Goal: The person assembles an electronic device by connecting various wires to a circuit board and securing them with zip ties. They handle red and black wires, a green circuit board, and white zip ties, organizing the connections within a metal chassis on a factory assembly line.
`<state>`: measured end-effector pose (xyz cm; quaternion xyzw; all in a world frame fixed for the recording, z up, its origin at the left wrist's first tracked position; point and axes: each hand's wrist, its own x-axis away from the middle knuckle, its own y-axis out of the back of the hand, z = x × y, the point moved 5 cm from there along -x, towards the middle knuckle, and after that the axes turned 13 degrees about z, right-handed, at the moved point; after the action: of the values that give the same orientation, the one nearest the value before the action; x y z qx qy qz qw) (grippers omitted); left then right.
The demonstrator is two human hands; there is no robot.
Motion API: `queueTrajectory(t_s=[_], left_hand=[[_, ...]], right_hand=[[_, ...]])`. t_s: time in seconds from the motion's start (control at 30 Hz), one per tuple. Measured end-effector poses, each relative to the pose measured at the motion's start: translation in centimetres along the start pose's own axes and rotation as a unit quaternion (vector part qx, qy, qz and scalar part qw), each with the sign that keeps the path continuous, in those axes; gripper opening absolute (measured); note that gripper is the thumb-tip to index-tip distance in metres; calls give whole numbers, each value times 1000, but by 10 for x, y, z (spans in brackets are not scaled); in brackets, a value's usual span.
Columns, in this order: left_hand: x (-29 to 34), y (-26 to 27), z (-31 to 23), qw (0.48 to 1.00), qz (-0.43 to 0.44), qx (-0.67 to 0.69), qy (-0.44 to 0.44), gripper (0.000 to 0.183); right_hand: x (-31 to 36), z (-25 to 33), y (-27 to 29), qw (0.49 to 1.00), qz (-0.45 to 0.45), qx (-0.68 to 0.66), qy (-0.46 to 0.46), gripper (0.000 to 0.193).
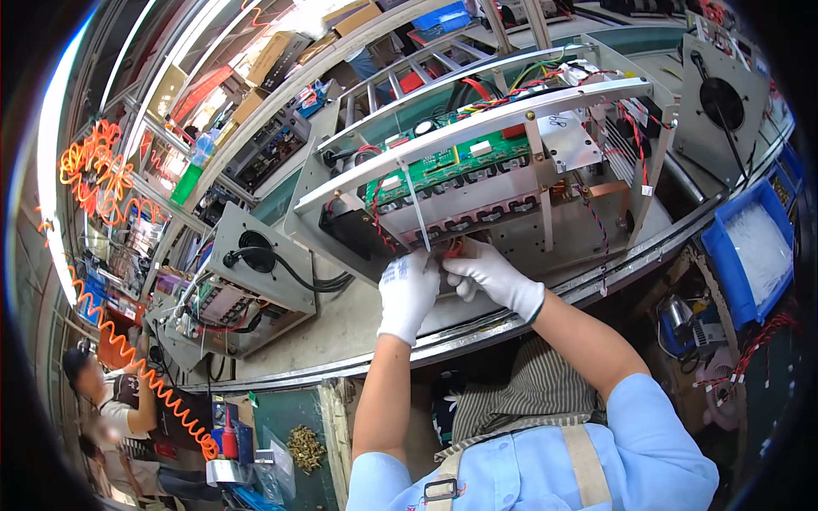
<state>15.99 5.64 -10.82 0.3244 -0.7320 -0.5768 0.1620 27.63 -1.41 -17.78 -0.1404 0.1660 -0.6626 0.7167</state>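
Observation:
An open metal machine chassis (pixel 503 234) stands in front of me, with a green circuit board (pixel 452 162) inside its pale frame rail (pixel 477 132). From the rail a white cable tie (pixel 416 204) hangs down, its lower end close to my left fingertips. My left hand (pixel 407 292), in a white glove, is closed at the chassis' near lower edge; what its fingers hold is hidden. Beside it, my gloved right hand (pixel 498 277) pinches a short red wire (pixel 456 247) below a row of black parts. The two hands' fingertips nearly meet.
Similar units stand left (pixel 247 272) and right (pixel 724 106) on the metal-edged line. A blue bin (pixel 754 255) of clear plastic pieces sits at right. Orange coiled hoses (pixel 141 349) hang left. Brass-coloured screws (pixel 304 449) lie on a green surface. Another person (pixel 115 409) is at lower left.

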Motion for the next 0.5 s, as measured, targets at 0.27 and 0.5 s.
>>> queueTrajectory(t_s=[0.27, 0.5], left_hand=[[-13, -13, -5, 997, 72, -16, -25, 26], [-14, -38, 11, 981, 52, 188, 7, 28]], right_hand=[[16, 28, 12, 953, -59, 287, -79, 39], [-2, 30, 34, 893, -92, 434, -80, 30]])
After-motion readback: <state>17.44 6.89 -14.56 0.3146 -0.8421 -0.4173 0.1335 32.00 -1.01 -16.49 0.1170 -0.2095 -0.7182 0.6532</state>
